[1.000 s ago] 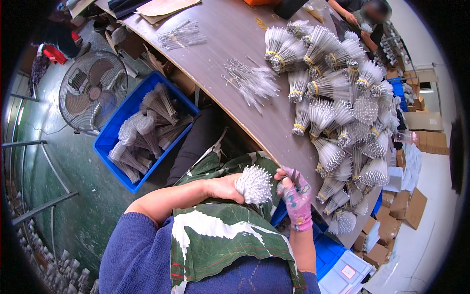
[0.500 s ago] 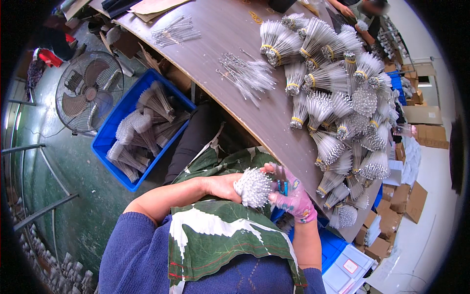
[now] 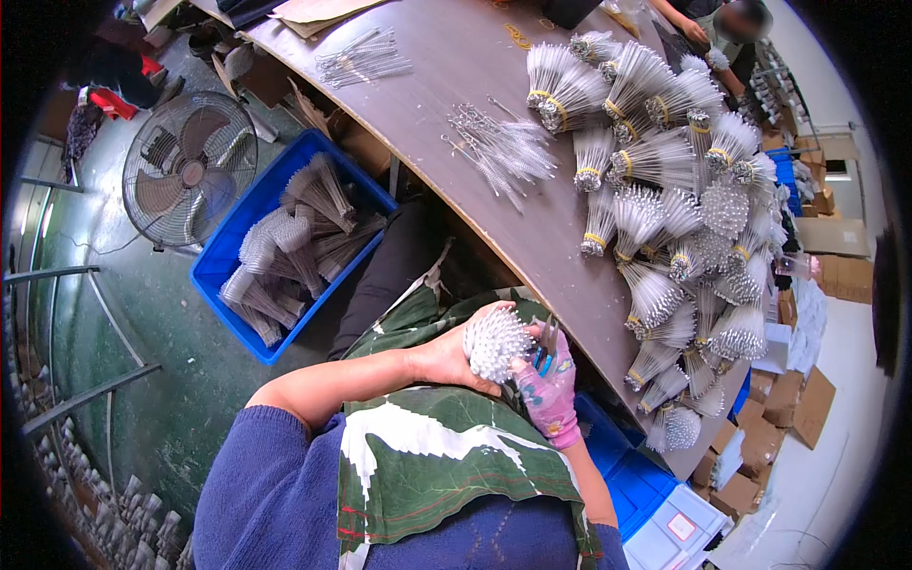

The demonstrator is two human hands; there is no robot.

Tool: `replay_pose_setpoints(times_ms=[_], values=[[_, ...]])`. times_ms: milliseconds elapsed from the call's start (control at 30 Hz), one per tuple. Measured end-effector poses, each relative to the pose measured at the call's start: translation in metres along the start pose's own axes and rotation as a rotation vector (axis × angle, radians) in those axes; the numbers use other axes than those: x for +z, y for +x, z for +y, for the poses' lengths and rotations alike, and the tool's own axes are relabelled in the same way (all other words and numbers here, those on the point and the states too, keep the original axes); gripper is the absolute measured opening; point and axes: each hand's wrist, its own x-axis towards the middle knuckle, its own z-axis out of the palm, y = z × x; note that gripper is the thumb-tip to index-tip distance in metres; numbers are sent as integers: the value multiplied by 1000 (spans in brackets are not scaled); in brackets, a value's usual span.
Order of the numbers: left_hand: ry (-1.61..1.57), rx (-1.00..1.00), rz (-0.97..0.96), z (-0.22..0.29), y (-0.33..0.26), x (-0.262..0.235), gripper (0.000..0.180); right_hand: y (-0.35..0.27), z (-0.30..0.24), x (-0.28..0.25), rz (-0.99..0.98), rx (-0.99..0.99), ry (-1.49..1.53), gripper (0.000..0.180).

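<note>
Above my lap, my bare left hand (image 3: 446,359) is wrapped round a bundle of small wire brushes (image 3: 497,345), their white bristle tips facing up. My right hand (image 3: 548,404), in a pink flowered glove, grips pliers (image 3: 545,353) with blue on the handles, and its fingertips are against the bundle's right side. The pliers' dark jaws point up, beside the bundle. On the table (image 3: 513,242), several banded brush bundles (image 3: 655,214) are piled at the right. Loose brushes (image 3: 502,147) lie left of that pile, and another loose group (image 3: 364,59) lies farther back.
Left of my legs, a blue crate (image 3: 275,356) holds more brush bundles. A floor fan (image 3: 190,171) stands beyond it. Blue and white bins (image 3: 665,522) are by my right elbow. Another person (image 3: 703,33) is at the far right. Cardboard boxes (image 3: 807,399) stack along the right.
The bundle in my left hand has turned slightly, and my left fingers now show along its far side. My right hand with the pliers has shifted a little nearer and lower. The whole view has moved slightly.
</note>
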Motion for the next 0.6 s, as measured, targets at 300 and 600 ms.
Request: replay_pose_setpoints(times_ms=[300,600], values=[[282,63,-127,-24,-3,-8,60,-1,5,4,6,-94,-193,38],[191,-40,-143,-24,-5,-14,49,21,-22,-12,28,-16,-122,16]])
